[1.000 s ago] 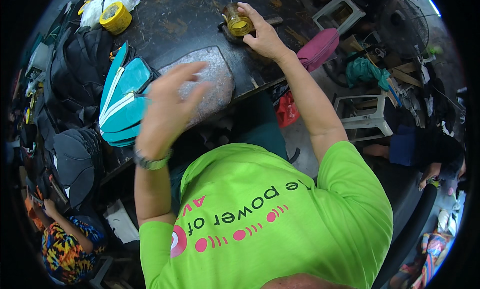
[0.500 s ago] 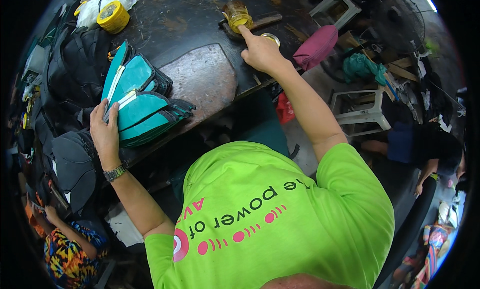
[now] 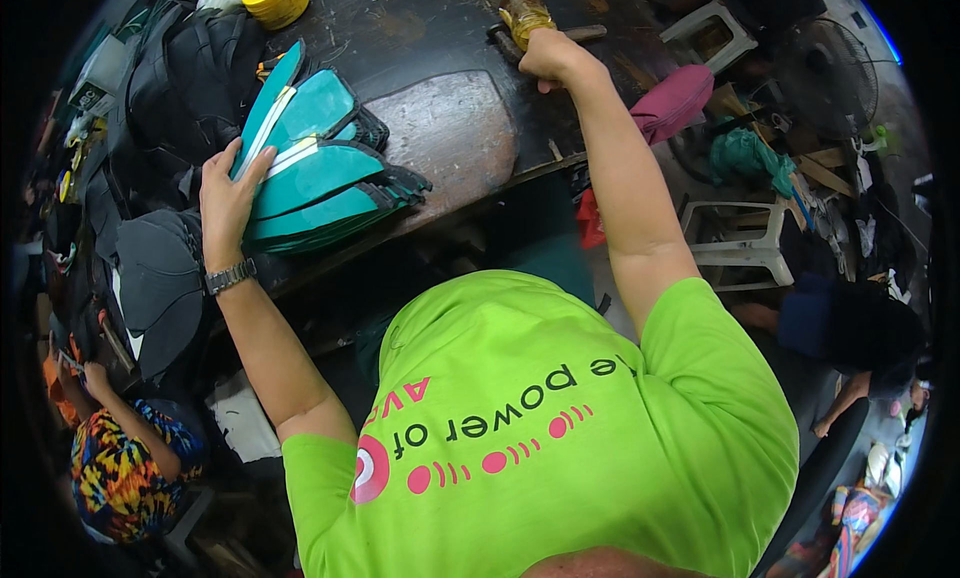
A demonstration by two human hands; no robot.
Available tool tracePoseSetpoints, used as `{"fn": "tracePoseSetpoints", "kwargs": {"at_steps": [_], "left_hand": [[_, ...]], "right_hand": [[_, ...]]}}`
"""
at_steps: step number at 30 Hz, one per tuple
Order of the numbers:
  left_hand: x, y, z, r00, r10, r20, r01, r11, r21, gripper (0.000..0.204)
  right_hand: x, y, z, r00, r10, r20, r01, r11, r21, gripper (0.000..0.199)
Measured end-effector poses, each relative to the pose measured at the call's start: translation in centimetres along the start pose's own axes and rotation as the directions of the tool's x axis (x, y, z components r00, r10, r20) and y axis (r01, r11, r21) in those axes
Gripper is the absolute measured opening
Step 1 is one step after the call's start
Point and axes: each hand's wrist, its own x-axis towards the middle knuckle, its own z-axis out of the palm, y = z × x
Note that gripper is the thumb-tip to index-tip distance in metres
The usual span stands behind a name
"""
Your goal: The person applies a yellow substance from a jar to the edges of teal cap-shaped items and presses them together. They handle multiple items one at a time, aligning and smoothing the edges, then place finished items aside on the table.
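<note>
My left hand point(image 3: 226, 196) has its thumb and fingers around the near-left end of a fanned stack of teal sole-shaped pieces point(image 3: 318, 183). Black edges show on the pieces, and pale strips run across them close to my fingertips. My right hand point(image 3: 562, 60) is at the mouth of a jar point(image 3: 525, 16) smeared with yellow, tilted on the dark table. Its thumb hangs below; the other fingers are hidden by the hand and the jar. A worn board point(image 3: 450, 128) lies between the stack and the right forearm.
A black bag point(image 3: 190, 83) and dark cut pieces point(image 3: 160, 283) crowd the left, below a yellow tub point(image 3: 275, 0). To the right are a maroon pouch point(image 3: 672, 103), plastic stools point(image 3: 740, 240) and a fan point(image 3: 825, 73). Other people point(image 3: 135, 468) sit at both sides.
My right hand has moved closer over the jar's mouth; its index finger, outstretched before, is now hidden. The whole view has shifted a little. My left hand keeps its place on the teal pieces.
</note>
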Motion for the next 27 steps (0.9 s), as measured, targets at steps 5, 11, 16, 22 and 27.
{"fn": "tracePoseSetpoints", "kwargs": {"at_steps": [5, 11, 16, 22, 27], "left_hand": [[0.2, 0.8, -0.7, 0.996, -0.064, 0.059, 0.064, 0.998, 0.007, 0.1], [-0.6, 0.9, -0.2, 0.974, 0.032, -0.225, -0.063, 0.989, -0.132, 0.078], [-1.5, 1.5, -1.0, 0.997, -0.041, 0.072, 0.082, 0.614, -0.785, 0.037], [-5.3, 5.1, 0.8, 0.98, 0.14, 0.139, 0.079, 0.37, -0.926, 0.041], [-6.7, 9.0, 2.8, 0.958, 0.237, 0.164, -0.016, 0.612, -0.79, 0.055]], "right_hand": [[1.2, 0.6, -0.1, 0.998, -0.056, 0.041, 0.056, 0.998, -0.005, 0.025], [0.6, 1.8, 2.1, 0.959, -0.123, -0.257, 0.132, 0.991, 0.02, 0.028], [0.9, 0.3, 0.4, 1.0, 0.024, -0.006, -0.024, 0.999, 0.028, 0.025], [0.4, 0.8, 0.8, 0.998, -0.033, -0.06, 0.037, 0.997, 0.074, 0.028], [-1.4, 1.9, 4.1, 0.871, -0.231, -0.434, 0.232, 0.971, -0.052, 0.04]]}}
